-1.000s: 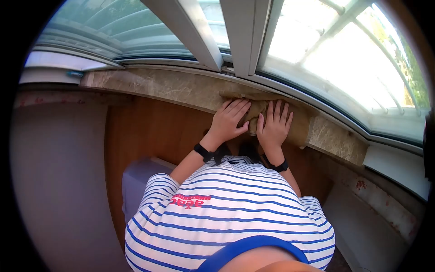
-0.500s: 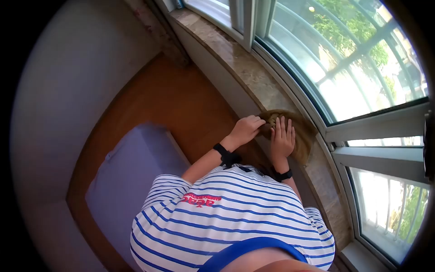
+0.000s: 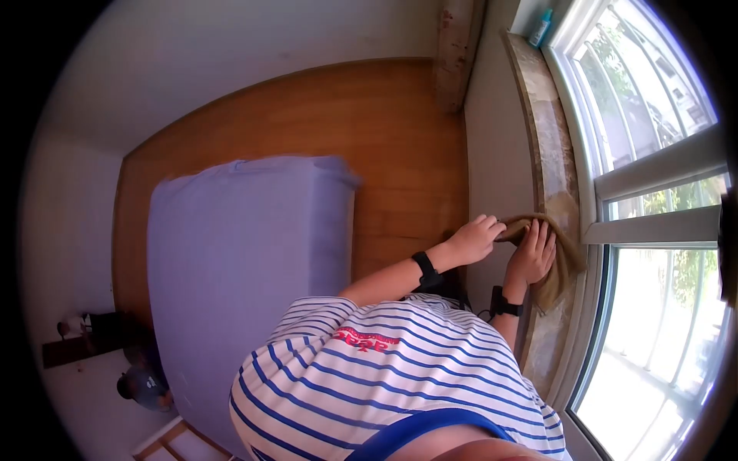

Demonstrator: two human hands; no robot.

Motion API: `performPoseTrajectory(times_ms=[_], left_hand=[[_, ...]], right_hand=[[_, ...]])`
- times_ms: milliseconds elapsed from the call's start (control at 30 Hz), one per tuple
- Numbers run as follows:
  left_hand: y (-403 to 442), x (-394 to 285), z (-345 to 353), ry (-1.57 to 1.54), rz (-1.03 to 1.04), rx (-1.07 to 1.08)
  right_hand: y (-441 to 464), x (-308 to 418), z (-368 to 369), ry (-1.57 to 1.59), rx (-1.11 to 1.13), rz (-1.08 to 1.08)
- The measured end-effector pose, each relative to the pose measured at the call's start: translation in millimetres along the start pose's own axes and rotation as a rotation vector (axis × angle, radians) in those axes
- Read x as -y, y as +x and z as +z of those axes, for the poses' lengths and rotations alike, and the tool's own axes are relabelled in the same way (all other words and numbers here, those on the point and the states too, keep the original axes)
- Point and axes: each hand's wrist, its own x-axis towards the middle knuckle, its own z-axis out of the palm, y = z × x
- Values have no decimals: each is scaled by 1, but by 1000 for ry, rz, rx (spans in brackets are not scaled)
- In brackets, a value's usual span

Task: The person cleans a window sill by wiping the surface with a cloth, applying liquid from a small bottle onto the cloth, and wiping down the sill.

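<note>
A brown cloth [image 3: 567, 257] lies bunched on the marble windowsill, partly hanging over its inner edge. My left hand [image 3: 473, 241] is closed at the near edge of the cloth, pinching a corner of it between thumb and fingers. On top of the cloth rests my right hand [image 3: 532, 255], its fingers stretched out and pressed against the fabric. Each wrist wears a black band. The palm of the right hand is hidden.
The stone windowsill [image 3: 555, 146] runs beside the framed window [image 3: 653, 230]. A teal bottle [image 3: 540, 29] stands at its far end. A bed with a lavender sheet [image 3: 238, 253] is to my left, on wooden floor [image 3: 400, 138]. A curtain [image 3: 453, 58] hangs in the corner.
The view has turned, so the sill runs more upright and more of the bed and room shows. My left hand stays at the cloth's edge and my right hand stays flat on it.
</note>
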Motion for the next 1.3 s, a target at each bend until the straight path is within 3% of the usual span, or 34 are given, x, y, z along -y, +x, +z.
performPoseTrajectory(times_ms=[200,267,433,500,567,633,767,933,1000,1033,1133,1167,1233,1300], left_hand=[[75,89,-15,-110,-105,3],[96,119,-23,-145,-277,-10],[142,213,-77,-186,-400,-126],[150,243,-112,-182,-480,-153],[162,244,-163,-71,-437,-379],[172,252,-199,-50,-412,-403],[197,287,-252,16,-357,-438],[242,363,-334,-1,-209,-540],[248,379,-370,-42,-322,-597],[255,394,-384,-92,-284,-601],[278,456,-402,-41,-292,-596],[285,455,-414,-162,-465,-545],[297,465,-424,-156,-433,-550],[317,479,-431,-107,-399,-515]], right_hand=[[83,44,63,68,-81,-39],[117,63,83,240,51,-53],[181,118,127,596,121,-173],[201,145,135,889,483,-74],[216,169,150,982,594,-151],[231,195,173,1096,806,-210],[270,253,212,1117,945,-227],[348,318,273,951,791,-334],[368,335,290,882,524,-395],[384,345,294,864,518,-386],[441,369,300,868,638,-202],[457,373,299,834,641,-151],[481,378,290,799,646,-79],[511,378,295,822,466,6]])
